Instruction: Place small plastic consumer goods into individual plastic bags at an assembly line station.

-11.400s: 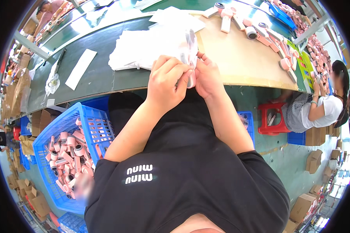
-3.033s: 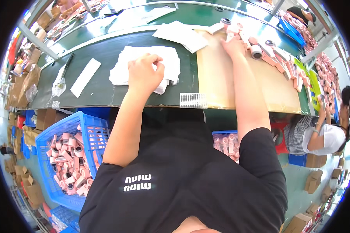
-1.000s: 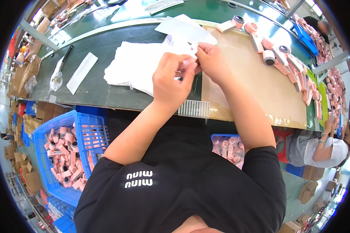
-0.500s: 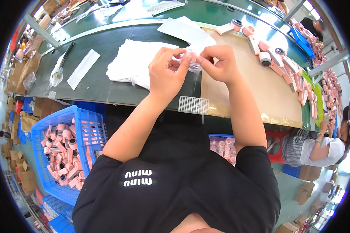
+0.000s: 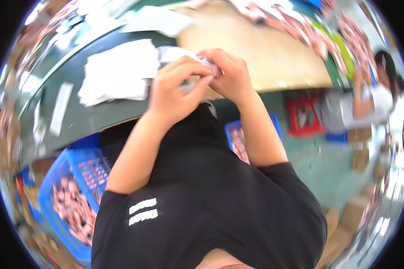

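My left hand (image 5: 177, 83) and my right hand (image 5: 230, 74) meet over the front edge of the workbench, fingers and thumbs pinched. Between them is a small pinkish piece in thin clear plastic (image 5: 216, 70), mostly hidden by the fingers and blurred, so its exact kind cannot be made out. Whitish, see-through film (image 5: 177, 53) shows just behind my left hand. Close by on the left lies a stack of white sheets or flat bags (image 5: 114, 71) on the dark green bench top.
Left below the bench, a blue basket (image 5: 54, 179) holds many pink parts. A smaller blue bin (image 5: 274, 121) stands under my right forearm. Pink handheld devices (image 5: 296, 29) line the far right of brown board (image 5: 260, 58). A co-worker (image 5: 368, 101) sits right, near a red stool (image 5: 300, 119).
My view has swung, so the bench appears shifted left and up. Both hands have come nearer my body, still pinching the plastic-covered piece.
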The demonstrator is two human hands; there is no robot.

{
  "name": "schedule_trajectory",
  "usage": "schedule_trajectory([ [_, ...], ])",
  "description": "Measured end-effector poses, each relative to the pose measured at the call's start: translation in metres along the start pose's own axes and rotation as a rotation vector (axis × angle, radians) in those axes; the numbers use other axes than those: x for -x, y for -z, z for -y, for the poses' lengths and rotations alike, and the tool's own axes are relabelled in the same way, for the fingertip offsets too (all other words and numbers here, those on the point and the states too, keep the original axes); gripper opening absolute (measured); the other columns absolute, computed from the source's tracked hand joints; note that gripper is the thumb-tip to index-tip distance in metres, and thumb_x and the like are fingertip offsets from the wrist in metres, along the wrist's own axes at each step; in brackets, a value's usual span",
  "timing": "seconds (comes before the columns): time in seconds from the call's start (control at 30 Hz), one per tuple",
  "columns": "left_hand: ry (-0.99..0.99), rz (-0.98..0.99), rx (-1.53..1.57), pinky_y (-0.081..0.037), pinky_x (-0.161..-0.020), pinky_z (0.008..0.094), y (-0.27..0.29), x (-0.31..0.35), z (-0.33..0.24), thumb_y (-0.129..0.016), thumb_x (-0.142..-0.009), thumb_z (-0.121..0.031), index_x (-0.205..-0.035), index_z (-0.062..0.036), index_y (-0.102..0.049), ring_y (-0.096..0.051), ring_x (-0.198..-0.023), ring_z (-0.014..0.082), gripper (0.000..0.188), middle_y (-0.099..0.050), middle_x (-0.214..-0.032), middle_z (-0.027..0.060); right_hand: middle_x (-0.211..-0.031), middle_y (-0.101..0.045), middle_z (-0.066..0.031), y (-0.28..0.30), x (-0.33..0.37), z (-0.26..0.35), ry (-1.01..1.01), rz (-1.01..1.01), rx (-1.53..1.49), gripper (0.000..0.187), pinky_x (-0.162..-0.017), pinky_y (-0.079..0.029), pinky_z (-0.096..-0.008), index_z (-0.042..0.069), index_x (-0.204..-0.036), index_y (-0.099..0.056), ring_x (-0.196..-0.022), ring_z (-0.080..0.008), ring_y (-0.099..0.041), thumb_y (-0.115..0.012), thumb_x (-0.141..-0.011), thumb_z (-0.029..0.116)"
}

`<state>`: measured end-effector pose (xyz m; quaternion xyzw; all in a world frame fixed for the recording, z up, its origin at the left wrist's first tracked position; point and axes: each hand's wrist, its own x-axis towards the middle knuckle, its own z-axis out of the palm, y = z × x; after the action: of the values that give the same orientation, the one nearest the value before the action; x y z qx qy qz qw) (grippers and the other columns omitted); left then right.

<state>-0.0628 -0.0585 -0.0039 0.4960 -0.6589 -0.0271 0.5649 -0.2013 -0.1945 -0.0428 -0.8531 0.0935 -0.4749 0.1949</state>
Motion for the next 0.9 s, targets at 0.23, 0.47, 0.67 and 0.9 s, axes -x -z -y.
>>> schedule_trajectory([
  [0.23,0.077,0.629,0.184,-0.057,-0.069,0.0342,-0.035,0.018,-0.046,-0.078,-0.085,0.002,-0.098,-0.0001,-0.077,-0.071,-0.078,0.0253,0.013,-0.073,-0.092,0.0107,-0.093,-0.074,-0.0034,0.217,0.164,-0.032,-0.959,-0.266,-0.718,0.041,-0.043,-0.037,-0.0204,0.000,-0.133,-0.068,-0.058,-0.0052,-0.059,-0.076,-0.098,0.020],
  [0.47,0.336,1.287,-0.151,-0.057,-0.093,0.0457,-0.066,0.047,-0.034,-0.078,-0.092,-0.019,-0.120,-0.0027,-0.074,-0.071,-0.106,0.0373,0.033,-0.075,-0.108,0.0165,-0.083,-0.071,-0.0041,0.305,0.466,-0.044,-1.836,-0.450,-0.101,0.018,-0.046,-0.043,-0.0290,0.004,-0.108,-0.075,-0.056,-0.0120,-0.057,-0.078,-0.095,0.015],
  [0.67,0.323,1.217,-0.333,-0.057,-0.096,0.0443,-0.079,0.038,-0.034,-0.078,-0.093,-0.019,-0.129,0.0000,-0.071,-0.072,-0.110,0.0358,0.041,-0.075,-0.117,0.0174,-0.082,-0.072,-0.0110,0.245,0.645,-0.047,-1.715,-1.070,0.175,0.017,-0.049,-0.052,-0.0349,0.003,-0.105,-0.072,-0.056,-0.0214,-0.064,-0.071,-0.101,0.019],
  [0.9,0.402,1.274,-0.162,-0.058,-0.091,0.0408,-0.069,0.020,-0.033,-0.076,-0.094,-0.014,-0.124,0.0017,-0.072,-0.074,-0.102,0.0313,0.033,-0.075,-0.109,0.0160,-0.136,-0.068,-0.0256,0.174,0.716,-0.067,-2.787,-1.179,0.449,0.046,-0.105,-0.057,-0.0429,-0.003,-0.133,-0.066,-0.123,-0.0374,-0.071,-0.076,-0.091,0.015],
])
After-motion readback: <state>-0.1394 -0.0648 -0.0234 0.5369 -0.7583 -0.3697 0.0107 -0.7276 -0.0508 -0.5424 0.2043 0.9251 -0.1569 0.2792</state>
